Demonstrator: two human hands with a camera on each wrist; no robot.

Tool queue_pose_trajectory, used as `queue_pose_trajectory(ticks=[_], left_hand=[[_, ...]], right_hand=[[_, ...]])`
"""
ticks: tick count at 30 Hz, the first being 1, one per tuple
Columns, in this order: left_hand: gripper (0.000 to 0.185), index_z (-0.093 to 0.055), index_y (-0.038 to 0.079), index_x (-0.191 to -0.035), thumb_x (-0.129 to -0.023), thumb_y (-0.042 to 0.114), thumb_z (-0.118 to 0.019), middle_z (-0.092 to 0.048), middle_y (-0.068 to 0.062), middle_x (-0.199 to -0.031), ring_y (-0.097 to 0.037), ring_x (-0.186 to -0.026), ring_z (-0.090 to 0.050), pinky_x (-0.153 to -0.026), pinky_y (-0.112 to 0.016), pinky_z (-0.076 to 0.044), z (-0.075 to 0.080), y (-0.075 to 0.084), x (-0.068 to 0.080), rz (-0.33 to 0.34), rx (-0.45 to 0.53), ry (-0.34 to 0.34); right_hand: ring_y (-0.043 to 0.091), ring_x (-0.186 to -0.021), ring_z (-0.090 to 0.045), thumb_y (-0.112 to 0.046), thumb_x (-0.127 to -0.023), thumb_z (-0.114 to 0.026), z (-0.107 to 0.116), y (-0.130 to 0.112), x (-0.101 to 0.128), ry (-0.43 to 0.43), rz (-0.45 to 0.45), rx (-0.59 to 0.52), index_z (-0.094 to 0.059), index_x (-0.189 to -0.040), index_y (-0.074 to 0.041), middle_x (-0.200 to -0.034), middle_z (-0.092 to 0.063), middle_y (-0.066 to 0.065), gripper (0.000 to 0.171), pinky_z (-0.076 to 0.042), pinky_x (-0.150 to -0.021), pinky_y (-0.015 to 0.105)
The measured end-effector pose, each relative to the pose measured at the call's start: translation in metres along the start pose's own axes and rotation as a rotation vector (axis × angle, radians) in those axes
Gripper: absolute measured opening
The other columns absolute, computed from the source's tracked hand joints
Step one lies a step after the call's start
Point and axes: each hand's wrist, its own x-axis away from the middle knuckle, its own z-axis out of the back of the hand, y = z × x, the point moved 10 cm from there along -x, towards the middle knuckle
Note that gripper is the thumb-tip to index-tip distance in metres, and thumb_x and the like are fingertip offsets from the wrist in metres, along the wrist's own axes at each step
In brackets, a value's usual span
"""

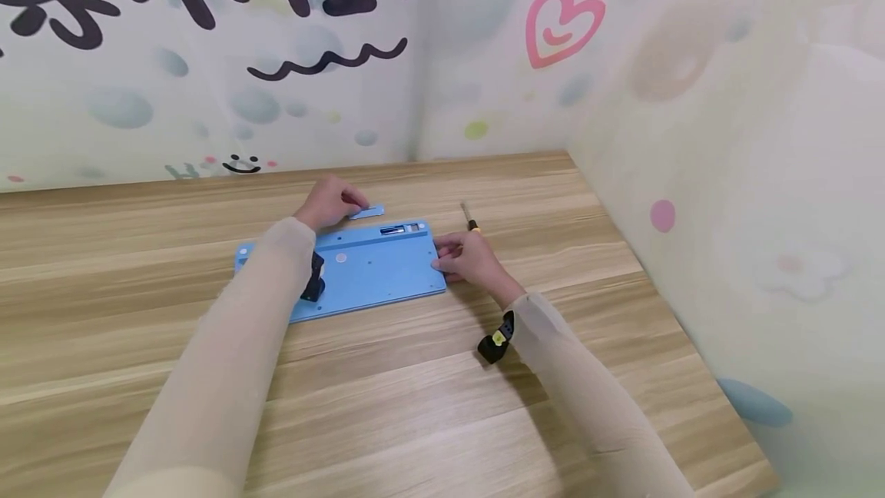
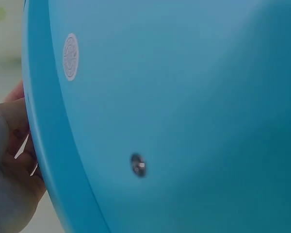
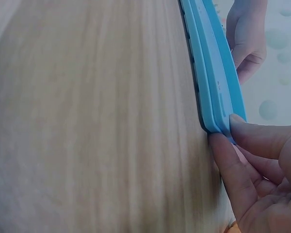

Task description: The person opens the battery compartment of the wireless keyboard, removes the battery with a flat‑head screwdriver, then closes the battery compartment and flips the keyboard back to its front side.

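At frame centre, the right hand pinches the blue keyboard's right edge on the desk, while the left hand pinches a small blue cover just above it.

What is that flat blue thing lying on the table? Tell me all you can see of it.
The flat blue plastic keyboard lies face down on the wooden table, its smooth back up. The back shows a small round white pad, a sunken screw and an open slot along the far edge. The right hand pinches its right end, thumb and fingertips on the rim. The left hand rests at its far edge, by a small blue cover strip.
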Motion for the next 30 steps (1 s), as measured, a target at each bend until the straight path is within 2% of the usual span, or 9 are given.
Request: queue_pose_trajectory(ticks=[8, 21, 30], left_hand=[[0.018, -0.069, -0.003, -0.100, -0.089, -0.005, -0.056, -0.063, -0.019, -0.106, -0.032, -0.099, -0.055, -0.089, -0.044, -0.042, -0.002, -0.007, -0.001, -0.015, -0.010, 0.021], [0.020, -0.067, -0.003, -0.106, -0.091, -0.003, -0.054, -0.061, -0.019, -0.109, -0.032, -0.101, -0.052, -0.091, -0.044, -0.040, -0.001, -0.003, 0.005, 0.001, -0.041, 0.013], [0.021, -0.065, -0.001, -0.109, -0.092, 0.003, -0.054, -0.062, -0.018, -0.106, -0.030, -0.097, -0.052, -0.087, -0.042, -0.043, 0.002, 0.004, 0.006, -0.023, -0.043, 0.014]], right_hand=[[0.021, -0.084, -0.060, 0.000, -0.080, -0.070, -0.002, -0.001, 0.001, 0.004, -0.003, -0.005, -0.059, -0.122, -0.001, -0.095, -0.060, 0.011, 0.043, -0.054, -0.062, 0.026], [0.021, -0.083, -0.059, 0.000, -0.080, -0.070, -0.003, -0.004, 0.001, 0.004, 0.019, 0.011, -0.059, -0.121, 0.000, -0.094, -0.061, 0.011, 0.043, -0.054, -0.062, 0.025], [0.021, -0.084, -0.060, 0.000, -0.080, -0.070, 0.000, -0.002, 0.002, 0.013, 0.005, 0.013, -0.059, -0.122, -0.002, -0.095, -0.061, 0.011, 0.044, -0.054, -0.062, 0.025]])
